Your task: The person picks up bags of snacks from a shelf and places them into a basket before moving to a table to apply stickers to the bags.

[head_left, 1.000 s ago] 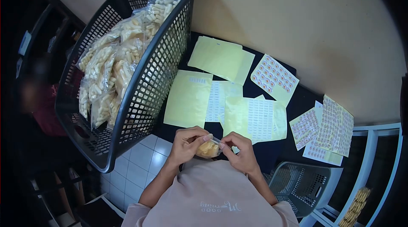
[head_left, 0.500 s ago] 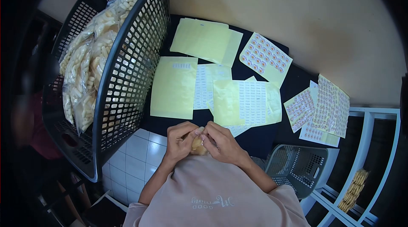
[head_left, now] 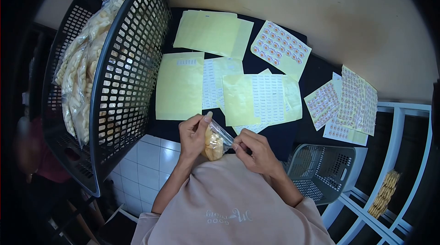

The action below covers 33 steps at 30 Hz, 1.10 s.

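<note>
A small clear plastic bag with pale yellow pieces inside is held close to my chest, its top stretched sideways. My left hand grips the bag's upper left corner between thumb and fingers. At the right end of the bag's top edge, my right hand pinches the plastic. Beyond my hands, yellow-backed label sheets and a sheet of small printed labels lie on the dark table.
A large black basket with filled bags stands at the left. Round-sticker sheets lie at the right. A grey basket is below, beside a pale blue frame. At the far left, part of a person shows.
My hands have moved apart, my right hand going right and slightly down, so the bag's top is now spread and more of the bag shows. The whole view has shifted slightly.
</note>
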Each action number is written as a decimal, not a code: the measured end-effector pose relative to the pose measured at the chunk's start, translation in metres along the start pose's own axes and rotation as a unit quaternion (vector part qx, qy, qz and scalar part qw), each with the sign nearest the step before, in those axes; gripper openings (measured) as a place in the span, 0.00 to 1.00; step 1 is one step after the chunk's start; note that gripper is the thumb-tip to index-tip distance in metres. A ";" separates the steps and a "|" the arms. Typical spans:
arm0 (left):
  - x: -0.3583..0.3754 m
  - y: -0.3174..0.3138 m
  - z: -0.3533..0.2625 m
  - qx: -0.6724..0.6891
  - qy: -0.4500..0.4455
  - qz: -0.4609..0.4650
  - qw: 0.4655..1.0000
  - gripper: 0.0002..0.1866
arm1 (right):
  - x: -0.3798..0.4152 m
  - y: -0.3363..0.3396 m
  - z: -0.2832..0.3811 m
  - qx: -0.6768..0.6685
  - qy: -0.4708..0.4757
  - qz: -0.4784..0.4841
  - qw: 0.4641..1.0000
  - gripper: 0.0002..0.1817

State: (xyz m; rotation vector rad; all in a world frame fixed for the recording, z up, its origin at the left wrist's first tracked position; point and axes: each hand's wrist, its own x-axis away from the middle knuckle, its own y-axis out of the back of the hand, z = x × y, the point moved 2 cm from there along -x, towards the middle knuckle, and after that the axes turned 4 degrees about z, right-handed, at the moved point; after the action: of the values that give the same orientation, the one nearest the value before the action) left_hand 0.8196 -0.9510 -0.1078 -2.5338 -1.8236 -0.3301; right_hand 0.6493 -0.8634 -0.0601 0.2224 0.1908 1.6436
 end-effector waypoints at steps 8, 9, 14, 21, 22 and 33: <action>-0.057 -0.016 -0.009 -0.025 0.013 0.110 0.994 0.19 | 0.010 0.057 -0.066 0.079 -0.080 -0.224 0.968 0.06; -0.066 -0.026 -0.006 -0.030 -0.018 0.119 0.992 0.18 | 0.003 0.061 -0.074 0.147 -0.067 -0.245 0.956 0.05; -0.097 -0.049 0.012 0.001 0.094 0.144 0.985 0.18 | -0.016 0.050 -0.106 0.105 -0.049 -0.275 0.954 0.07; -0.068 -0.022 0.013 0.014 0.233 0.176 0.956 0.23 | -0.005 0.043 -0.114 0.112 -0.054 -0.293 0.948 0.12; -0.061 -0.019 0.013 0.011 0.235 0.178 0.955 0.23 | -0.005 0.043 -0.113 0.115 -0.046 -0.297 0.947 0.13; -0.047 -0.038 0.016 0.128 0.323 0.215 0.913 0.29 | -0.005 0.048 -0.117 0.091 -0.050 -0.279 0.955 0.11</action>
State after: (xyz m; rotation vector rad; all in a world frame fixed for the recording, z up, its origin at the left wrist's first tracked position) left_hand 0.7725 -0.9805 -0.1361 -2.1807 -0.9742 -0.7439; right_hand 0.5732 -0.8711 -0.1605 0.3546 0.2982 1.0494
